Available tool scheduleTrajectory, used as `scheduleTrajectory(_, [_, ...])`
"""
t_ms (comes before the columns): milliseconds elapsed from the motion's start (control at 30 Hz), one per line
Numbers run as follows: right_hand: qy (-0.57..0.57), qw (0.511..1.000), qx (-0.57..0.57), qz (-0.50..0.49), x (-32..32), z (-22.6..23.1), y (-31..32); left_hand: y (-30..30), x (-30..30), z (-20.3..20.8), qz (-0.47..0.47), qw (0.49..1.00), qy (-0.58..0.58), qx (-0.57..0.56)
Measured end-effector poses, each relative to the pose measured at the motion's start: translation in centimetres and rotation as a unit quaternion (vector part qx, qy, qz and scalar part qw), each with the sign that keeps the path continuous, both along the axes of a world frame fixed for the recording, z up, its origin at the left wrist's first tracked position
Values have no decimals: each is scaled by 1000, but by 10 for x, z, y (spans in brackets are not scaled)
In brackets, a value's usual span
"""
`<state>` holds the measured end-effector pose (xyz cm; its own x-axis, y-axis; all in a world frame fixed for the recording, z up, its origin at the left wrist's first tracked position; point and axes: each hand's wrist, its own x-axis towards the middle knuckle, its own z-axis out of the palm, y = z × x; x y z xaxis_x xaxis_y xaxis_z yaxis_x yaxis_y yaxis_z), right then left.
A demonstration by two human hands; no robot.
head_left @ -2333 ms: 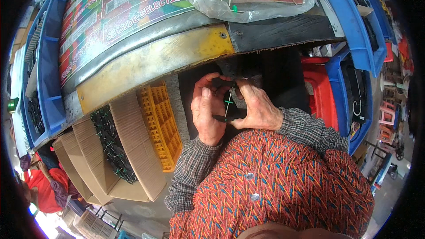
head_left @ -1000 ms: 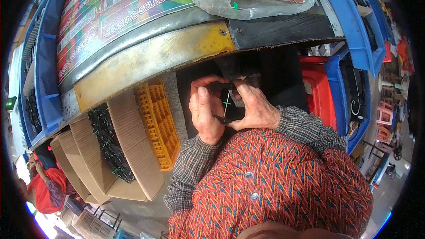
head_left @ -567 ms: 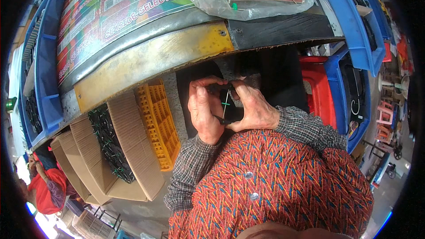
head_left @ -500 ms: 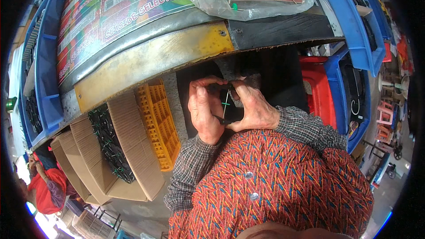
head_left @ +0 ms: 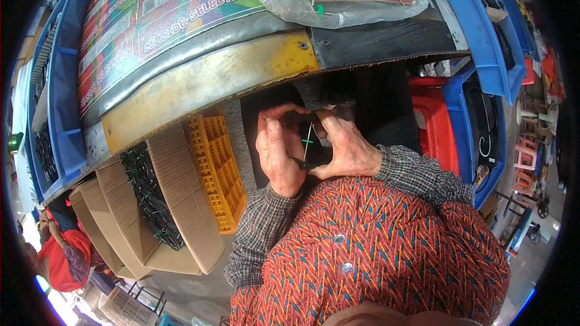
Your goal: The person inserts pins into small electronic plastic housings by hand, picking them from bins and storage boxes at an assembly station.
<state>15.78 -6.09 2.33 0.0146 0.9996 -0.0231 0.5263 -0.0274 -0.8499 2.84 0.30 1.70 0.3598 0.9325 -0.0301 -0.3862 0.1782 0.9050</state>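
Note:
In front of my chest, my left hand [head_left: 279, 154] and my right hand [head_left: 349, 146] face each other with curved fingers, meeting at the far and near ends of a small assembly. Between them a thin metal pin [head_left: 309, 133] with a green disc at its middle stands exposed. Its two ends run into black parts at my fingertips and thumbs; their shape is mostly hidden by the fingers. Both hands grip these black parts. A clear plastic bag [head_left: 347, 18] of similar pins with green discs lies on the bench beyond.
The bench edge [head_left: 211, 81] crosses just beyond my hands. To the left, a cardboard box [head_left: 187, 205] holds black pieces with green bits, beside a yellow crate [head_left: 220, 175]. A red stool [head_left: 436, 124] and blue bins [head_left: 483, 30] stand right. Another person [head_left: 66, 256] sits at far left.

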Motion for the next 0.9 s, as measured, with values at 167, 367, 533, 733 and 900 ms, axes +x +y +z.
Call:
scheduleTrajectory(167, [14, 1000, -11, -3, -1, 0, -1, -1, 1, -6, -13, 989, -140, -54])
scheduleTrajectory(367, [4, 1000, -11, 1, -2, 0, -1, -1, 0, -2, -7, 997, -70, -30])
scheduleTrajectory(533, [9, 1000, 4, -4, -2, -6, -3, -2, 1, -1, 0, 990, -127, -58])
scheduleTrajectory(733, [25, 999, -39, 6, -5, 0, -3, -1, 1, -5, 24, 995, -80, -45])
scheduleTrajectory(900, [30, 999, -38, 4, -5, 4, -2, 0, -1, -4, 20, 991, -112, -64])
